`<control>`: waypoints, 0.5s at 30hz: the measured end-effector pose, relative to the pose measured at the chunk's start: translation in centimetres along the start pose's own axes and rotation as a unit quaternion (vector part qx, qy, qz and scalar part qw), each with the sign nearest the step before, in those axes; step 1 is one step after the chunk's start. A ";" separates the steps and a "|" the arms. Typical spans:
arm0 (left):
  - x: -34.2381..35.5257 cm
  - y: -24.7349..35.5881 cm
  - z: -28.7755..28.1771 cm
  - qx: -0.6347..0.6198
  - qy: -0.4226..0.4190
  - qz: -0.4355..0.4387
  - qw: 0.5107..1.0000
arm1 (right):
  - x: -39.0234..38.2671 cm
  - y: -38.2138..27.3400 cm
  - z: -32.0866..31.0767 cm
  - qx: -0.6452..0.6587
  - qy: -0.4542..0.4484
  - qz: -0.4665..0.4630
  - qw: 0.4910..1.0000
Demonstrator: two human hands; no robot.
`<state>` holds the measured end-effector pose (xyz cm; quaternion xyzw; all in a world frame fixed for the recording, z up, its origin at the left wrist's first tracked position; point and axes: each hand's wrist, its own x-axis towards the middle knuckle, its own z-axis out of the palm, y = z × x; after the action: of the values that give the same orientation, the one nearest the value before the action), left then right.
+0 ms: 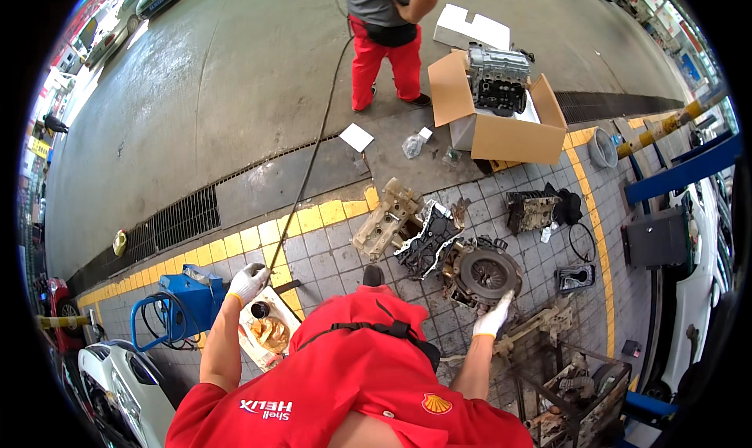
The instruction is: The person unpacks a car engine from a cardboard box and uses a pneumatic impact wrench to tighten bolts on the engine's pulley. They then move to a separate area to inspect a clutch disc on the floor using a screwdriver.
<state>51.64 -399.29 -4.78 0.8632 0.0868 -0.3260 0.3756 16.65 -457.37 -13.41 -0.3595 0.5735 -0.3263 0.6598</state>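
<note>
On the grey tiled workshop floor, observed the white-gloved right hand against the near edge of a round clutch pressure plate, lying ahead to the right beside a cast-metal engine cover. Noted the left hand, well apart from the right, beside the lower end of a black hose and near a white tray; could not tell either grip as loose or clamped. Recorded farther off an engine in a cardboard box.

Auto repair workshop: boxed engine, round clutch, white car.
</note>
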 end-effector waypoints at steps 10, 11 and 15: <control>5.8 -4.6 -4.1 -0.032 -0.023 -0.049 0.998 | -3.6 0.7 19.6 -0.009 -0.079 -0.013 0.997; 7.1 -4.3 -4.9 -0.036 -0.023 -0.045 0.998 | -3.6 1.0 20.8 -0.014 -0.085 -0.002 0.996; 13.9 -6.6 -8.5 -0.051 -0.062 -0.100 0.992 | -5.4 2.1 27.8 -0.035 -0.079 0.029 0.996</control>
<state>63.98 -390.00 -13.15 0.8080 0.1656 -0.4097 0.3897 43.58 -448.95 -10.04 -0.3902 0.5406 -0.2577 0.6993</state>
